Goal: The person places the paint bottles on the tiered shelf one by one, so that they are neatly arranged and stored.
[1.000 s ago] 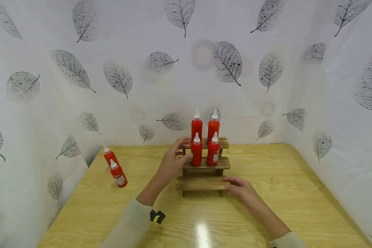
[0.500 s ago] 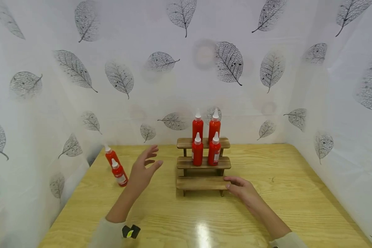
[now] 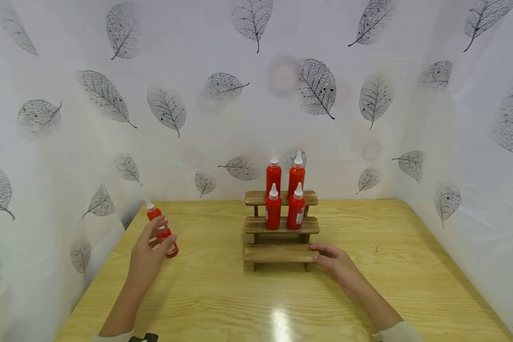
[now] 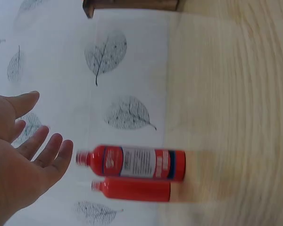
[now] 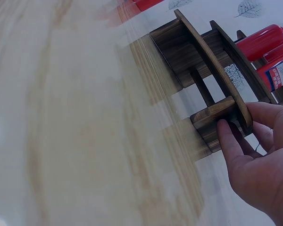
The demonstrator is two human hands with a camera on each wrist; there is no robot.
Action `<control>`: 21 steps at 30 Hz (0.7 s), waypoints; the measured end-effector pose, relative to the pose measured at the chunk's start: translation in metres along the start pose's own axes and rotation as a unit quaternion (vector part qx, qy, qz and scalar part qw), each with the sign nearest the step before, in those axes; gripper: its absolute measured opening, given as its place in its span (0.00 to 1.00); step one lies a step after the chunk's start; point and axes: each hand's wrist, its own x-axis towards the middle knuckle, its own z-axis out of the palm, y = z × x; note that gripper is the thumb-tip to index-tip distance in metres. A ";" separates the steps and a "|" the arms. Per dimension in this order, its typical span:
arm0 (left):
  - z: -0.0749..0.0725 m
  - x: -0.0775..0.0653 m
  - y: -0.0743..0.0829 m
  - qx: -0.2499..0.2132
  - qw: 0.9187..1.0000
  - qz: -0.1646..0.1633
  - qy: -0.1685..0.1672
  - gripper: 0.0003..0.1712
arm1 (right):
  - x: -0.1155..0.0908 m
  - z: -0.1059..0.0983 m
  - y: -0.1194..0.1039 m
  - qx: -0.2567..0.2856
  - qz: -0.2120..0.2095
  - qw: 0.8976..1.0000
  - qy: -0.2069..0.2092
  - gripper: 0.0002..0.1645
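Note:
My left hand (image 3: pixel 147 259), fingers loosely spread, reaches over the near one of two red squeeze bottles on the left of the table. It partly hides that near bottle (image 3: pixel 172 251) in the head view; the far bottle (image 3: pixel 152 212) shows its white pointed nozzle behind. In the left wrist view, a gap shows between the fingertips (image 4: pixel 66 149) and the labelled red bottle (image 4: pixel 137 162). My right hand (image 3: pixel 339 268) grips the right end of the lowest step of a three-tier wooden stand (image 3: pixel 275 253), thumb and fingers on either side of the board (image 5: pixel 214 113).
Two red bottles stand on the stand's middle step, one bottle (image 3: pixel 273 213) left of the other bottle (image 3: pixel 296 213). Two more stand on the top step behind. A leaf-print curtain (image 3: pixel 222 128) borders the wooden table (image 3: pixel 222 294) at the back and sides.
My left hand has moved from beside the bottles on the stand, left across the table, to the two bottles there. The right hand has stayed on the lowest step.

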 end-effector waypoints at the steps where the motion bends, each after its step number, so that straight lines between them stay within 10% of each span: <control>1: -0.004 -0.001 -0.003 0.001 1.000 -0.006 0.005 0.35 | 0.000 0.000 0.000 0.000 0.001 1.000 0.000 0.28; 21: -0.016 0.014 -0.044 0.001 0.995 -0.093 -0.022 0.39 | 0.000 0.000 -0.001 0.003 0.000 1.000 -0.002 0.29</control>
